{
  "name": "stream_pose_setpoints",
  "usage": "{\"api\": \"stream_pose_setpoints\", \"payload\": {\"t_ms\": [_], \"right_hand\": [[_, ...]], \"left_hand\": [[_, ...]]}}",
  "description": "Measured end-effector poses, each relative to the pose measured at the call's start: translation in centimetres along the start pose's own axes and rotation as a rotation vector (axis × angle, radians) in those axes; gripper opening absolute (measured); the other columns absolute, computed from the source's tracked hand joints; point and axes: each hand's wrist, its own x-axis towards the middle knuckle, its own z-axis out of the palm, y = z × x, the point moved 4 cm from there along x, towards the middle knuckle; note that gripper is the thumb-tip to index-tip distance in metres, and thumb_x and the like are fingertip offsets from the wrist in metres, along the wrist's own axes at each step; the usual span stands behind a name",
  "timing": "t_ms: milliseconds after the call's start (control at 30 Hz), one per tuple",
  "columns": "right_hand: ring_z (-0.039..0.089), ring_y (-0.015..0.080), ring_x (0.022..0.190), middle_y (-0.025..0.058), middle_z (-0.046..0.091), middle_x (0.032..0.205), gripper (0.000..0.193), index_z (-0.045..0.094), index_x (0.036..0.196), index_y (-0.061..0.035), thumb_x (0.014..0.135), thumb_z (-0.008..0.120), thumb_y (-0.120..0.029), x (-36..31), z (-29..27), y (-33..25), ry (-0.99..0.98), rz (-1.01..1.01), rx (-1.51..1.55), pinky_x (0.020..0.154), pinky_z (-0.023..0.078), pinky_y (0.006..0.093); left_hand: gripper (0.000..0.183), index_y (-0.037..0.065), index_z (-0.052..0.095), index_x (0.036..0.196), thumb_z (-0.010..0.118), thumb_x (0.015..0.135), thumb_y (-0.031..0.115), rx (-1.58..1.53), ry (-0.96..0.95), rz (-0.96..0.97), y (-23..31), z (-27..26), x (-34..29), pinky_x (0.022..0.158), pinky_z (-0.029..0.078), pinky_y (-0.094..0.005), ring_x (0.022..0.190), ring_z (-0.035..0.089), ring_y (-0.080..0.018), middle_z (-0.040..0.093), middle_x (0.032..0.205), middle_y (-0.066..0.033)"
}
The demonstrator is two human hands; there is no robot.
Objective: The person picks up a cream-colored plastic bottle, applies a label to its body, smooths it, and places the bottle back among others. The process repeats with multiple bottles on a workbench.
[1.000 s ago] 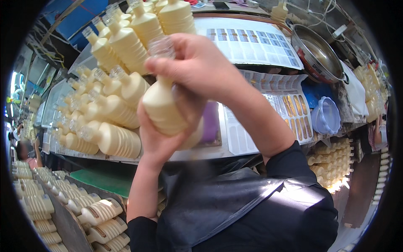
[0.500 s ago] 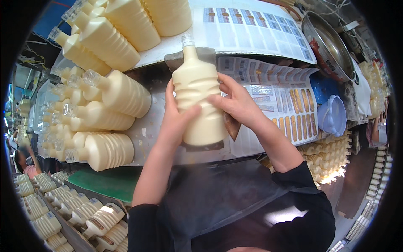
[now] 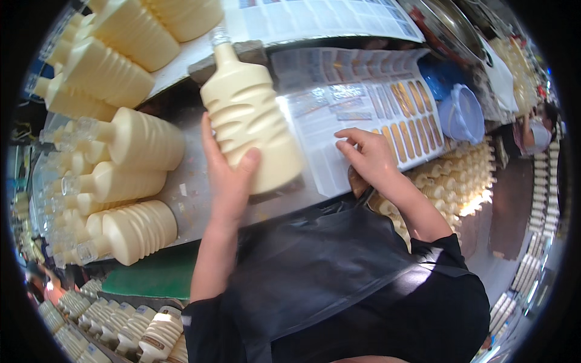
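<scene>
One cream grooved bottle (image 3: 257,121) lies on the bench (image 3: 195,206); the left hand (image 3: 229,181) clasps its side, the right hand (image 3: 372,157) hovers apart, loosely spread; probably light, smooth, slightly yielding; best held round the body.

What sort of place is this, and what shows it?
Probably a small bottle-labelling workshop: ribbed cream plastic bottles crowd the worktable's left side, gold label strips lie on a white sheet, and labelled bottles lie in rows at lower left.
</scene>
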Motion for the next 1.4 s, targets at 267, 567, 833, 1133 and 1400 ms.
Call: {"api": "stream_pose_setpoints", "payload": {"t_ms": [267,567,833,1133,1400], "right_hand": [[0.07,0.0343,0.082,0.0151,0.071,0.086,0.045,0.065,0.134,-0.0053,0.092,0.069,-0.022,-1.7,-2.5,4.0,0.184,0.014,-0.436,0.075,0.054,0.0437],[0.069,0.0408,0.089,0.0218,0.071,0.101,0.043,0.059,0.139,-0.0071,0.097,0.057,-0.015,0.1,-1.6,4.0,-0.032,0.078,-0.586,0.081,0.054,0.0502],[0.069,0.0414,0.081,0.0197,0.069,0.091,0.036,0.063,0.128,-0.0046,0.093,0.057,-0.009,-6.1,-3.2,3.6,0.128,0.011,-0.501,0.072,0.057,0.0496],[0.069,0.0406,0.092,0.0214,0.069,0.099,0.037,0.064,0.131,-0.0068,0.095,0.057,-0.009,-6.6,-3.1,4.5,0.129,-0.016,-0.472,0.08,0.055,0.0492],[0.069,0.042,0.08,0.0215,0.07,0.087,0.04,0.061,0.133,-0.0032,0.095,0.055,-0.012,-4.1,-0.3,2.4,-0.109,0.032,-0.617,0.076,0.054,0.0519]], "left_hand": [[0.09,0.0,0.015,0.164,0.067,0.096,0.027,-0.06,0.013,0.061,-0.6,0.1,-1.1,0.12,0.03,-0.0403,0.142,0.041,-0.0295,0.037,0.157,-0.022],[0.091,-0.002,0.017,0.162,0.069,0.098,0.036,-0.043,0.037,0.089,-1.3,0.1,-1.9,0.12,0.03,-0.0408,0.143,0.04,-0.0282,0.038,0.157,-0.0214],[0.089,-0.004,0.018,0.162,0.068,0.098,0.034,-0.01,0.043,0.124,-1.5,0.1,-1.7,0.121,0.029,-0.0405,0.143,0.04,-0.028,0.037,0.157,-0.0214],[0.085,-0.004,0.017,0.162,0.066,0.098,0.025,-0.053,0.059,0.095,-1.2,0.3,-1.9,0.12,0.03,-0.0398,0.142,0.041,-0.0281,0.038,0.156,-0.0222],[0.088,-0.004,0.018,0.161,0.068,0.097,0.028,-0.061,0.052,0.101,-1.2,0.0,-1.8,0.12,0.031,-0.0391,0.142,0.043,-0.0286,0.04,0.156,-0.0228]]}}
